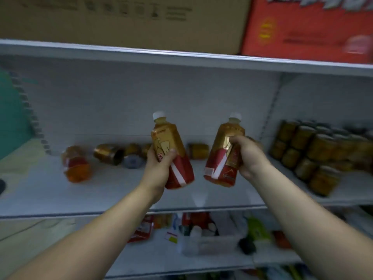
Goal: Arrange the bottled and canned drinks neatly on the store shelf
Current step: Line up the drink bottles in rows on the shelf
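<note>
We face white metal shelving (40,190) with a pale back panel (121,98) and a slotted upright (270,114). On its top board (181,58) sit a brown cardboard box (121,23) and a red carton (302,35). At left we see a teal surface (12,118), perhaps a wall. The light is dim.

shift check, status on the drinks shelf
Left hand grips amber white-capped plastic bottle; right hand grips second bottle. Gold metal cans toppled on white shelf behind.

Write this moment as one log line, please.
left hand: grips left bottle | right hand: grips right bottle | shelf: loose cans lying
</note>
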Tool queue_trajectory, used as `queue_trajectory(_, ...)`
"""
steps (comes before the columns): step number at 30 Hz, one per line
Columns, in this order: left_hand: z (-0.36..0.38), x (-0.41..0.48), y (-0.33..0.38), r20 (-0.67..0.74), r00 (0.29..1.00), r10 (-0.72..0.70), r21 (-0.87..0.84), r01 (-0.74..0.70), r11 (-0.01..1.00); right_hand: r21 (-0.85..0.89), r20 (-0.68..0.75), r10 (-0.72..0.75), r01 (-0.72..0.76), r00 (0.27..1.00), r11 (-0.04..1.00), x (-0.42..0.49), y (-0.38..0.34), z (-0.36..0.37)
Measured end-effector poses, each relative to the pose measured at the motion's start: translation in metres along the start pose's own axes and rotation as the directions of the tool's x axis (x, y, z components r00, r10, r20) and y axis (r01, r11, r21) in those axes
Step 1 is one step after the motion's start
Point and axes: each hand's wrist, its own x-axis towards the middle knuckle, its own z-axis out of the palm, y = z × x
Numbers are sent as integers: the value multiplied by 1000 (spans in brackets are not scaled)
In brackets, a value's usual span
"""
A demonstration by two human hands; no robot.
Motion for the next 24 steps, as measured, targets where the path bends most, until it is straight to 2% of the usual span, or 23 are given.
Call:
queue_trajectory(3, 92, -27, -29, 134, 991, -30, 29, 26, 999, 176, -69, 30, -17, 997, 984, -23, -17, -95)
queue_trajectory(5, 148, -46, -44, 230, 972, -55, 89, 36, 995, 172, -181, -21, 53, 983, 984, -39, -25, -152)
queue_trajectory(8, 222, -76, -64, 382, 918, -109, 156, 53, 986, 33, -329, -148, 168, 932, 985, -66, -38, -228)
queue_trajectory(11, 284, -99, -82, 497, 857, -140, 194, 48, 980, -139, -416, -220, 178, 882, 974, -90, -47, -292)
queue_trajectory(18, 398, -111, -126, 615, 769, -175, 277, -3, 961, -336, -603, -329, 142, 727, 931, -95, -53, -391)
queue_trajectory(24, 484, -86, -175, 660, 730, -177, 335, -75, 939, -375, -646, -335, 97, 686, 922, -36, -61, -468)
